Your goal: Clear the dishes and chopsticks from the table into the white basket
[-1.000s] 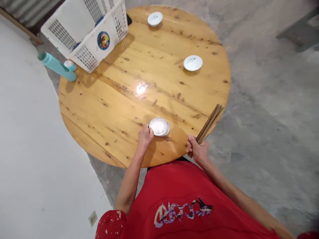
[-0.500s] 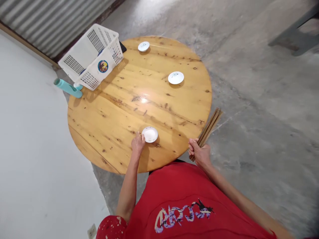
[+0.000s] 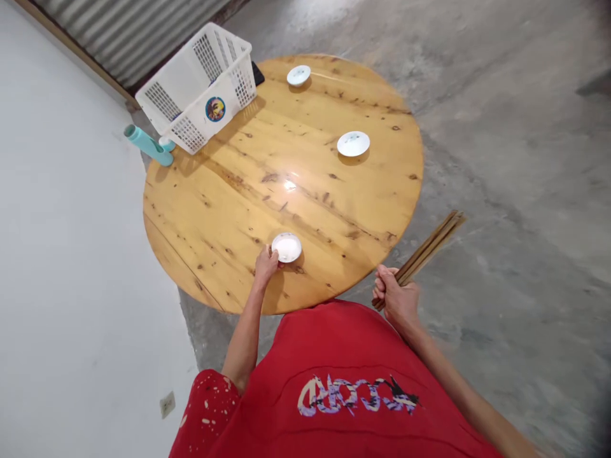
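My left hand (image 3: 266, 262) grips the left rim of a small white bowl (image 3: 286, 247) near the front of the round wooden table (image 3: 229, 216). Whether that bowl touches the tabletop I cannot tell. Past the table's right front edge, my right hand (image 3: 397, 296) is closed around a bundle of several brown wooden chopsticks (image 3: 432, 247), which point up and to the right over the floor. A second white bowl (image 3: 353, 144) stands on the right part of the table. A third bowl (image 3: 298, 76) is at the far side.
A white plastic basket (image 3: 193, 121) stands at the table's far left, with a dark flat object (image 3: 258, 74) beside it. Near it are a turquoise bottle-shaped container (image 3: 149, 146) and a smaller turquoise-and-white item (image 3: 167, 144). A white wall (image 3: 86, 254) runs along the left.
The view has shifted, so the table and basket sit higher and further right. My right hand has moved right, and the chopsticks lean more to the right. My left hand remains at the bowl.
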`<state>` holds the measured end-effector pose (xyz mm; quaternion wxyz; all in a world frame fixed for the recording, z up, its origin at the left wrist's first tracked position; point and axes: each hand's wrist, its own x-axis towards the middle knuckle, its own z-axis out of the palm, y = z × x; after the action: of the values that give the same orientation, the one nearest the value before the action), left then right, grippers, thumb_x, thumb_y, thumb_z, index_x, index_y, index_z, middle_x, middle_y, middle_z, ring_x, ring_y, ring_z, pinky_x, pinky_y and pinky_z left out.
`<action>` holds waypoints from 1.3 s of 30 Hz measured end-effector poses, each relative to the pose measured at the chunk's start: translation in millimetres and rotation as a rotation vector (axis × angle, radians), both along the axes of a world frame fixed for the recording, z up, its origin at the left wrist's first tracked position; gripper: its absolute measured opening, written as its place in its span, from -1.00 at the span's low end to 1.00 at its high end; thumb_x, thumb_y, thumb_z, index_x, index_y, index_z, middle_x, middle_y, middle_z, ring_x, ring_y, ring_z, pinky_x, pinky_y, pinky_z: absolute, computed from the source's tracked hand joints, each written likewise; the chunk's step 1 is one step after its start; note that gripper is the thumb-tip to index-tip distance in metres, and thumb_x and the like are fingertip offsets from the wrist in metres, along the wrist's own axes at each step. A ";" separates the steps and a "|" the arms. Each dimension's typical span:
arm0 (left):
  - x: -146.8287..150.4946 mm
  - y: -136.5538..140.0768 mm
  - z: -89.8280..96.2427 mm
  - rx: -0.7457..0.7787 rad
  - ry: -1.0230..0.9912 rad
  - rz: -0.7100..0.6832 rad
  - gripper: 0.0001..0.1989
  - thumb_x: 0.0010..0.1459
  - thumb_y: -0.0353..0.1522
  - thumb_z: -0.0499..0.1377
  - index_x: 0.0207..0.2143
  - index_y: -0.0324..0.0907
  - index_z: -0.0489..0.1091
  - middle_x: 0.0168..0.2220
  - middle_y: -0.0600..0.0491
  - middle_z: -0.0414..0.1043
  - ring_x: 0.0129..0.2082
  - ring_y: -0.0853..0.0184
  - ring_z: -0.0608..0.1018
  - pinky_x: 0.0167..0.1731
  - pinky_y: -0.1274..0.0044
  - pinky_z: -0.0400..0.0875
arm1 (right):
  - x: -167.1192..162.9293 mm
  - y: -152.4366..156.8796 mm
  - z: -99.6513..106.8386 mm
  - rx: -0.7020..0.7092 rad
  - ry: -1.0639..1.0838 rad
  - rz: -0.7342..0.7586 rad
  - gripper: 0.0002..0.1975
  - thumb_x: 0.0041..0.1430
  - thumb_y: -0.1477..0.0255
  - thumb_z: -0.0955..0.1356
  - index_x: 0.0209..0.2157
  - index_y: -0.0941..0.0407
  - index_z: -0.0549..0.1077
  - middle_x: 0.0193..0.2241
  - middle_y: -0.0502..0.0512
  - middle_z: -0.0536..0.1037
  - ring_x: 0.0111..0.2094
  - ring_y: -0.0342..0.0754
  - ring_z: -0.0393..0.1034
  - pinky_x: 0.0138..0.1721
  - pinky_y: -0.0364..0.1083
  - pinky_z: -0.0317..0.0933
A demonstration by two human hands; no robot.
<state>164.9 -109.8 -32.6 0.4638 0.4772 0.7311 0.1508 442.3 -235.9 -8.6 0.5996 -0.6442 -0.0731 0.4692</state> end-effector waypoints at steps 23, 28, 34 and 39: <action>3.9 -7.1 -13.5 0.037 -0.223 0.136 -0.46 0.18 -0.41 0.07 0.23 -0.22 0.38 -0.36 0.02 0.60 -0.54 0.33 0.61 -0.55 0.61 0.46 | -15.8 -12.9 14.0 -0.068 -0.065 0.048 -0.41 -0.27 -0.03 0.64 -0.54 0.10 0.38 -0.75 -0.17 0.20 -0.77 -0.28 0.01 -0.78 -0.23 0.01; 28.5 -15.9 -7.8 0.069 -0.313 0.269 -0.49 0.16 -0.41 0.07 0.17 -0.29 0.39 -0.44 0.04 0.56 -0.60 0.36 0.57 -0.61 0.63 0.43 | 14.5 -9.1 7.4 -0.057 -0.042 0.062 -0.38 -0.28 -0.07 0.63 -0.54 0.12 0.38 -0.76 -0.18 0.20 -0.77 -0.29 0.01 -0.78 -0.24 0.01; 96.0 -11.5 17.5 0.137 -0.328 0.387 -0.53 0.13 -0.40 0.09 0.10 -0.30 0.39 -0.50 0.08 0.52 -0.63 0.37 0.54 -0.63 0.63 0.42 | 94.1 1.0 2.5 -0.044 0.023 0.037 -0.37 -0.32 -0.03 0.65 -0.49 0.14 0.38 -0.73 -0.17 0.25 -0.75 -0.29 0.04 -0.76 -0.25 0.02; 176.2 -3.4 43.2 0.203 -0.346 0.459 -0.56 0.09 -0.42 0.09 0.05 -0.31 0.39 -0.54 0.10 0.49 -0.64 0.38 0.54 -0.62 0.62 0.43 | 192.8 3.9 5.4 -0.037 0.023 -0.044 -0.43 -0.26 0.06 0.65 -0.46 0.13 0.39 -0.71 -0.20 0.25 -0.73 -0.31 0.04 -0.74 -0.27 0.02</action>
<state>341.0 -113.2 10.5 0.4853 0.3107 0.7110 0.4030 635.1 -231.9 -3.3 0.5988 -0.6511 -0.0433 0.4643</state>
